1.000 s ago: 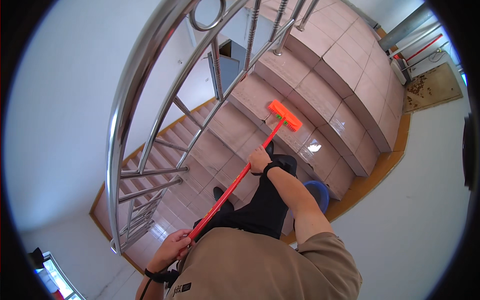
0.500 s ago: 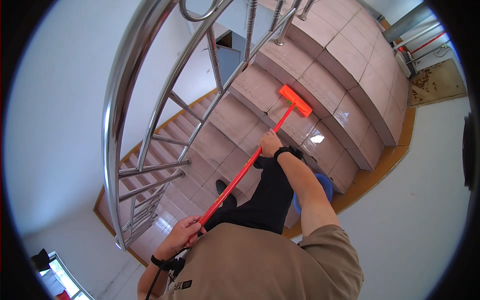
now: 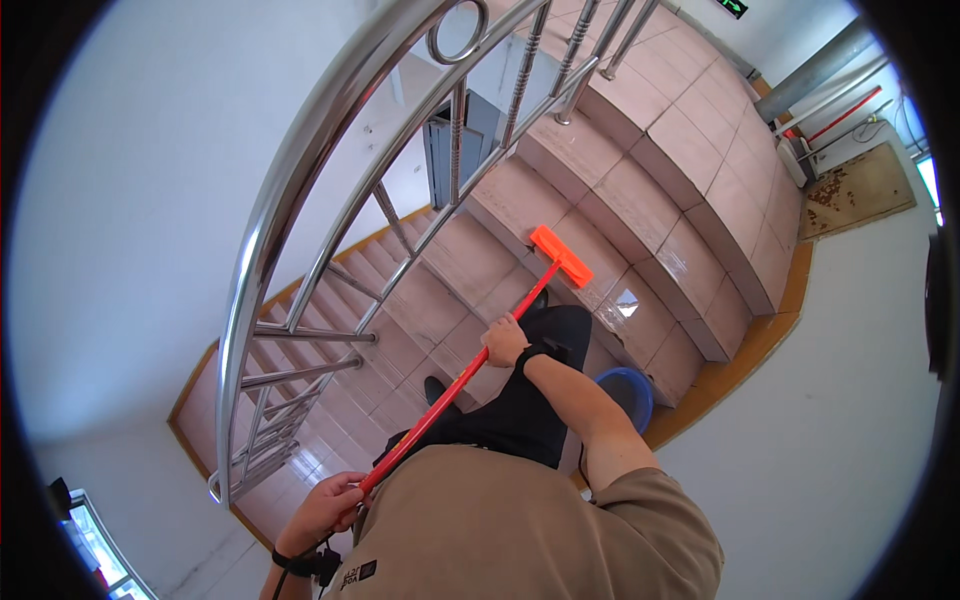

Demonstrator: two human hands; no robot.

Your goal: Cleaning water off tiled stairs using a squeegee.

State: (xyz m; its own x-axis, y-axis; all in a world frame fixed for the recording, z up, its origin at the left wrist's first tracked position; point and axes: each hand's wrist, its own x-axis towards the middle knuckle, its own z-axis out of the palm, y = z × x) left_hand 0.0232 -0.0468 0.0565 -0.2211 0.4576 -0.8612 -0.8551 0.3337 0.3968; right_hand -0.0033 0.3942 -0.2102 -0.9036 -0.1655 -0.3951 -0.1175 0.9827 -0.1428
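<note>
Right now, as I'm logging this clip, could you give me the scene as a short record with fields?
Tool: long red pole with rectangular orange head
Right hand: gripping the pole partway up
Left hand: holding its near end
Surface under head: pale pink tiled step
Right side: round blue bucket
Left side: curved silver metal railing

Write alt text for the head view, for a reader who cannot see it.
A red pole with an orange head is held diagonally over tiled stairs, the right-hand grip partway along it, the left-hand grip near its other end. A curved metal railing runs along the left; a round blue container shows right of centre.
</note>
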